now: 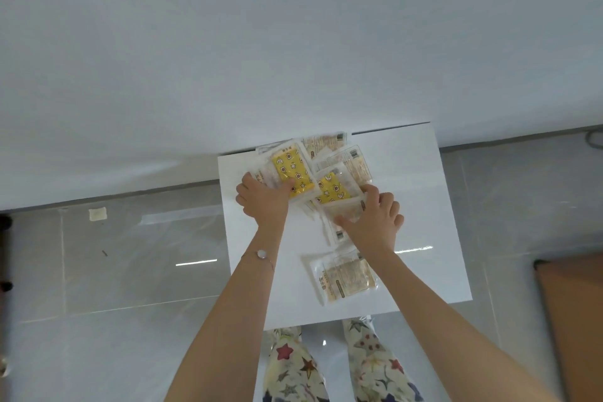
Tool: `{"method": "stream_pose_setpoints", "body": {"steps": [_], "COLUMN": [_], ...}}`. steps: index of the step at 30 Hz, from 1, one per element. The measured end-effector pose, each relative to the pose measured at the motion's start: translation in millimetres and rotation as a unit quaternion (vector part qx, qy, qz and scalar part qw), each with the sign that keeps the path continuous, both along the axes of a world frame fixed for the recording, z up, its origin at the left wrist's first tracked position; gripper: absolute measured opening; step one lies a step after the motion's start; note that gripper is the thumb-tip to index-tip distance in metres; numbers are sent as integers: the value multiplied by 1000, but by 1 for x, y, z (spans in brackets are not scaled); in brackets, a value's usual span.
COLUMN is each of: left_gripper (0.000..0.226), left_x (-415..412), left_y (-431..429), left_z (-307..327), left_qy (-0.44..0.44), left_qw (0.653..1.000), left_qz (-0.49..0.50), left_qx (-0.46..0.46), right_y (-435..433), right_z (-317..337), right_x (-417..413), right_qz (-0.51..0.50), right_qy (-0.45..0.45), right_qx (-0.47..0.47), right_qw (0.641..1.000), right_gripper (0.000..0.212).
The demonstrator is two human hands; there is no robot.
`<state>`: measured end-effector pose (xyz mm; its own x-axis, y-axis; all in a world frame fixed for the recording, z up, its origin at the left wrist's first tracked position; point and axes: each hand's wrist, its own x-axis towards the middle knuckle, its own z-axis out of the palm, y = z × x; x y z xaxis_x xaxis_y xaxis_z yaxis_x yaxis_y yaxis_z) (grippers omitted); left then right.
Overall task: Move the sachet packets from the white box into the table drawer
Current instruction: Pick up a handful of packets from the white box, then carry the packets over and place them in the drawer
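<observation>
Sachets (354, 166), where are they?
– Heaped at the far end of the open drawer (417, 206); one sachet (346, 277) lies apart, nearer the person.
– Hands?
– Left hand (264, 202) grips one bunch, right hand (375, 219) another, thumbs on top.

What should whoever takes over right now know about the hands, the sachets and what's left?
Left hand: grips the left yellow sachet at the pile's left edge.
Right hand: holds the right yellow sachet by its near corner.
Things: a pile of sachets lies at the far end of the open drawer; one lone sachet lies nearer, apart. The white box is out of view.
Done: several sachets are in the drawer.
Left: release the two held ones, then check the box for more.
</observation>
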<state>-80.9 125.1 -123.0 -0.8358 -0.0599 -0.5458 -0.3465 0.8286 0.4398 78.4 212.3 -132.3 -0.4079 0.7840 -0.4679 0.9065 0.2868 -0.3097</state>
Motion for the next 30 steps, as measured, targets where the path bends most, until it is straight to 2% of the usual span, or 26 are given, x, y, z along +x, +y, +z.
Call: {"method": "stream_pose_setpoints", "body": {"steps": [3, 6, 9, 11, 16, 20, 24, 30], "left_gripper": [78, 54, 44, 41, 37, 31, 26, 36], "left_x": [-2, 1, 6, 9, 14, 18, 24, 38], "left_y": [-4, -13, -24, -30, -45, -57, -76, -119], "left_z": [1, 1, 3, 5, 6, 13, 34, 101], "left_qy": [12, 48, 66, 74, 90, 85, 85, 81], "left_qw": [1000, 995, 983, 979, 984, 982, 974, 944], "left_qz": [17, 28, 57, 70, 34, 19, 82, 179], "left_qx": [22, 86, 164, 179, 153, 170, 194, 265], "right_y": [0, 6, 16, 18, 17, 14, 3, -20], "right_z": [3, 10, 19, 23, 30, 38, 60, 127], "right_x": [-4, -7, -3, 1, 15, 21, 16, -3], "right_qz": [-13, -59, -88, -107, -211, -252, -250, -186], "right_qy": [24, 75, 139, 171, 219, 253, 267, 284], "right_qx": [7, -26, -95, -121, -129, -207, -236, -257], "right_qw": [1000, 995, 982, 972, 944, 911, 900, 904], "right_gripper": [62, 48, 32, 24, 25, 29, 28, 26]}}
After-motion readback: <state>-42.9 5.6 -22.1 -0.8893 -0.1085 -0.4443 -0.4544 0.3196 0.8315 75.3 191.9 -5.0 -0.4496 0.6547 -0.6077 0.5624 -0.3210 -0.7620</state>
